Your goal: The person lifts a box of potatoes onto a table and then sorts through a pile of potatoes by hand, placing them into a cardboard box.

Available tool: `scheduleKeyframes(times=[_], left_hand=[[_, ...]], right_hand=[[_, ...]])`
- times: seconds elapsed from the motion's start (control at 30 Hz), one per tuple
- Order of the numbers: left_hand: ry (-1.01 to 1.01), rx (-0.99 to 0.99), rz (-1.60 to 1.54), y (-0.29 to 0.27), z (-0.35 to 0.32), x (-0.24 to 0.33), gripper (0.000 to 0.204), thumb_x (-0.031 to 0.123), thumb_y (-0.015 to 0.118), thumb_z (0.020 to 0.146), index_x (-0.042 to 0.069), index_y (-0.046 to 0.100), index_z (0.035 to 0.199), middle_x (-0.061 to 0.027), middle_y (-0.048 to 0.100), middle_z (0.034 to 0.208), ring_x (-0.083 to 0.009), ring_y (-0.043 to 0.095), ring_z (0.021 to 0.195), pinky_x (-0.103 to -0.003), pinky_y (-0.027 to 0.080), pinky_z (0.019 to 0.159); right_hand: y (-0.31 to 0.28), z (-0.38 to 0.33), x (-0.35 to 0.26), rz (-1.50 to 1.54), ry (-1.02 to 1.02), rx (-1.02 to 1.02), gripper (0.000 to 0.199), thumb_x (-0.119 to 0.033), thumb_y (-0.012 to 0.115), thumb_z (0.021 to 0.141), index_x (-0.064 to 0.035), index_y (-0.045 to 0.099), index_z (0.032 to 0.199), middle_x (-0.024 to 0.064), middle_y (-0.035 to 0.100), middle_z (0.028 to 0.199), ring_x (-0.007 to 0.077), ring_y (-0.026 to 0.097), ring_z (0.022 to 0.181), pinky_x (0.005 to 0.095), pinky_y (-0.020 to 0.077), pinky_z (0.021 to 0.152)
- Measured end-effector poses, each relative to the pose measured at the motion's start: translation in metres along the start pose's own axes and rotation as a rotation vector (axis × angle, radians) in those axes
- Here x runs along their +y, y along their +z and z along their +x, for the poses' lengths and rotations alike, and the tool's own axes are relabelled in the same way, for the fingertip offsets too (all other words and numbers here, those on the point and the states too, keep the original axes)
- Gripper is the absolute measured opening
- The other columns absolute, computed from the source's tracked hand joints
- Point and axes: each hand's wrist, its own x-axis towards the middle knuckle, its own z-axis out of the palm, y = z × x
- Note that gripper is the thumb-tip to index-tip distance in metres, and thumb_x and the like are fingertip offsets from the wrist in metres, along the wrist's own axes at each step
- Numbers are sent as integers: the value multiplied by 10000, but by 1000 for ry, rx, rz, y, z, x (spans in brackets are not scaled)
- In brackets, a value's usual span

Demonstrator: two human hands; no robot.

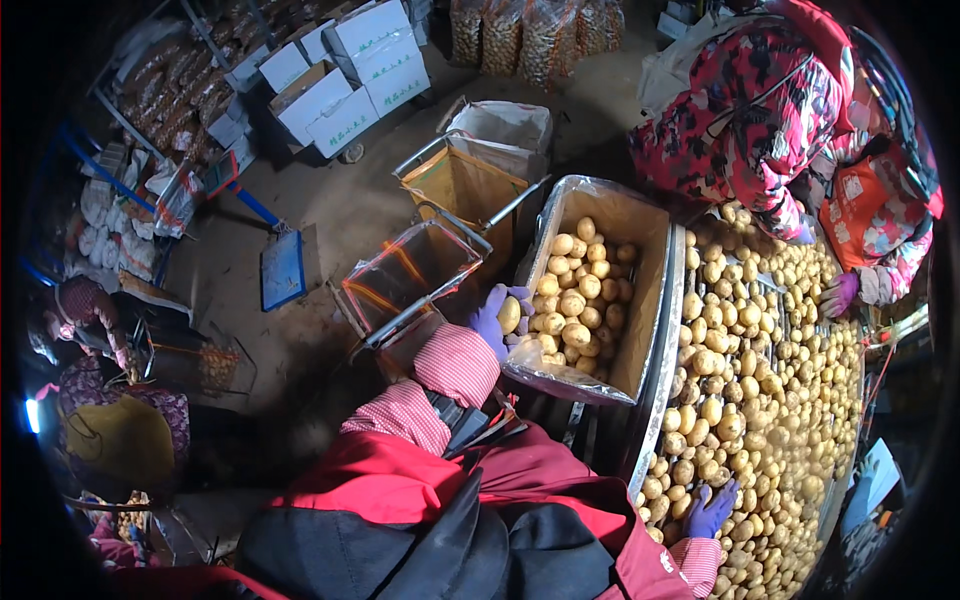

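Observation:
My left hand [490, 325], in a purple glove, is closed around a potato [509, 315] beside the left wall of a lined cardboard box [652, 235]. Several pale yellow potatoes [575, 300] lie inside that box. To the lower right, my right hand [709, 509], also gloved in purple, rests on a wide layer of loose potatoes [735, 400] covering the sorting table. Its fingers are spread over the potatoes, and I see nothing gripped in it. Pink checked sleeves cover both my forearms.
A metal rail [655, 400] separates the box from the table. Bag-lined metal frames [410, 275] stand left of the box. Across the table a co-worker [750, 110] in patterned clothes reaches over the potatoes. A blue-edged platform scale [283, 270], white cartons [375, 60] and other people are farther left.

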Motion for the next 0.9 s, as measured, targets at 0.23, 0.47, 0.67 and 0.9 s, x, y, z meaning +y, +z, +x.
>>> scheduleKeyframes(times=[0.23,0.47,0.67,0.9], left_hand=[[-69,-4,-54,9,-2,26,701,690,243,928,142,589,1193,-49,659,985,-191,591,721,-316,450,570],[12,-45,-145,-5,5,44,861,764,215,872,111,442,1385,-132,429,1418,-341,471,1208,-504,426,978],[337,128,-411,1,65,113,825,612,407,902,61,208,1482,-172,262,1491,-400,399,1253,-543,345,1072],[254,-135,365,95,26,35,649,500,429,953,76,302,1428,-177,373,1408,-290,493,1152,-441,411,1024]], right_hand=[[-1,2,-6,-14,12,14,692,-391,482,966,-27,218,1493,218,209,1545,392,210,1417,485,164,1155],[3,12,0,-17,-41,54,679,-400,473,971,-16,241,1481,208,207,1548,379,218,1416,480,175,1153],[-2,1,-4,37,-3,36,704,-379,528,942,7,264,1468,235,221,1534,393,221,1412,474,179,1156],[-42,-37,-20,262,-79,-6,473,-274,586,918,-3,521,1300,229,548,1281,381,500,1213,428,373,1053]])
